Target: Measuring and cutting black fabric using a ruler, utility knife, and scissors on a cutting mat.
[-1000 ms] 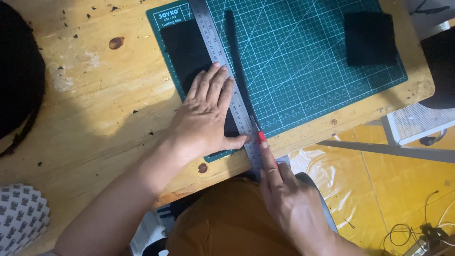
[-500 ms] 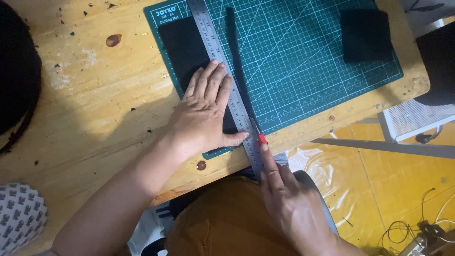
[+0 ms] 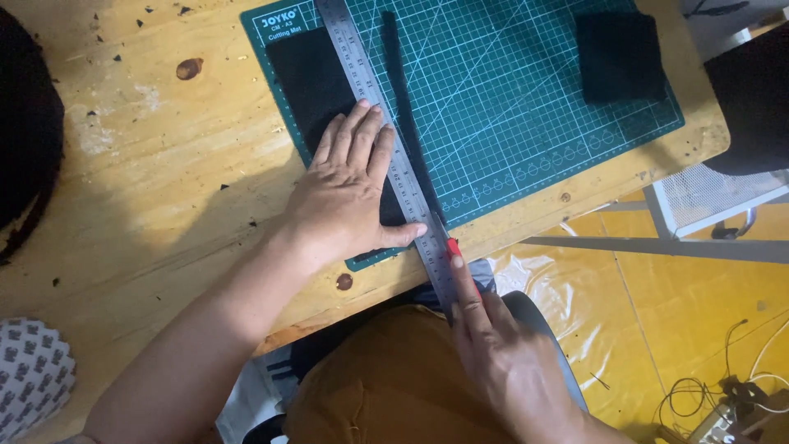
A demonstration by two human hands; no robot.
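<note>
Head cam: left hand point(image 3: 349, 193) flat on ruler point(image 3: 386, 148) (fingers spread); right hand point(image 3: 501, 353) grips cutter point(image 3: 454, 251).

Open green cutting mat point(image 3: 526, 107) between steel ruler point(image 3: 386, 140) and black fabric square point(image 3: 620, 53) at 1 o'clock. Thin black strip point(image 3: 403, 107) lies just right of ruler. Left hand point(image 3: 349, 193) blocks ruler's left side. Bare wooden worktop point(image 3: 164, 189) at 9 o'clock, dark round object point(image 3: 25, 123) at its edge.

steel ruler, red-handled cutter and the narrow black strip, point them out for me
steel ruler point(image 3: 380, 115), head view, on the bare graduated face above the left hand's fingers
red-handled cutter point(image 3: 452, 248), head view, on the red tip beside the ruler's lower end
narrow black strip point(image 3: 398, 82), head view, on its upper middle, right of the ruler
</note>
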